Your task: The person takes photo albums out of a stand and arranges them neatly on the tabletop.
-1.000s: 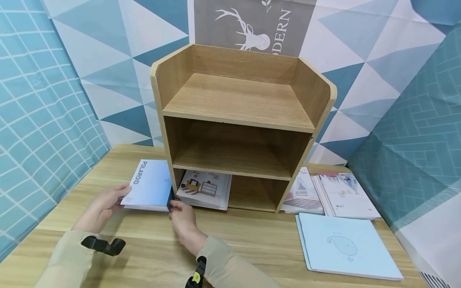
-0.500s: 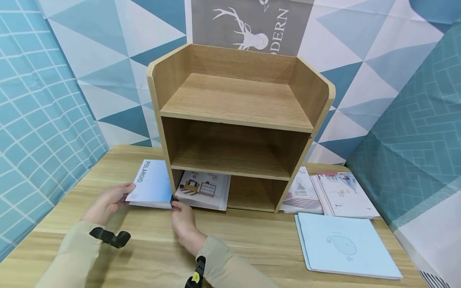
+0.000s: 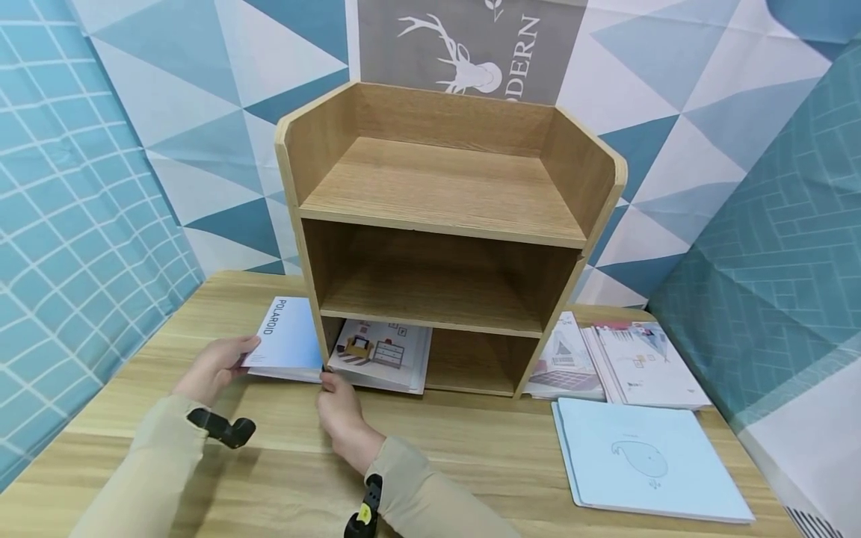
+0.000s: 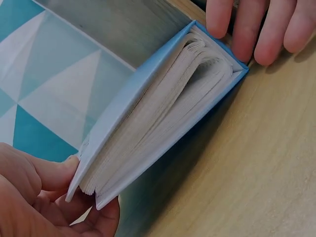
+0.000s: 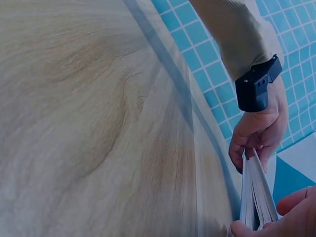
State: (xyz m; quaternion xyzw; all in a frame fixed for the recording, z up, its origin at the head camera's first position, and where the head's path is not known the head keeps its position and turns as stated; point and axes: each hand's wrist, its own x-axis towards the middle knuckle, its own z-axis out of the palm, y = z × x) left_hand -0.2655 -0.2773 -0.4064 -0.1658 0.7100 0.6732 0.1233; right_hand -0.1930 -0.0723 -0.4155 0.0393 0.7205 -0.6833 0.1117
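A blue-and-white hardcover book [image 3: 285,336] marked POLAROID lies cover up at the wooden shelf unit's left side. Its page edges [image 4: 163,113] show in the left wrist view, the pages slightly parted. At the outer edge, my left hand [image 3: 215,366] pinches both covers, thumb above and fingers below. Beside the spine is my right hand [image 3: 346,411], its fingertips [image 4: 247,49] touching it and no finger wrapped over the cover. The shelf's left panel hides part of the book. Inside the lowest compartment, near my right hand, lies an illustrated book [image 3: 380,351].
The three-tier wooden shelf unit [image 3: 444,232] stands mid-table. To its right are a pinkish book [image 3: 565,359], another stack of books [image 3: 646,370] and a light blue book [image 3: 652,463]. Patterned cloth walls [image 3: 87,187] border the wooden table [image 3: 269,463].
My left hand and the POLAROID book have shifted right, toward the shelf's side panel. The dark spine edge beside my right hand has mostly gone from sight. My right hand has stayed almost in place.
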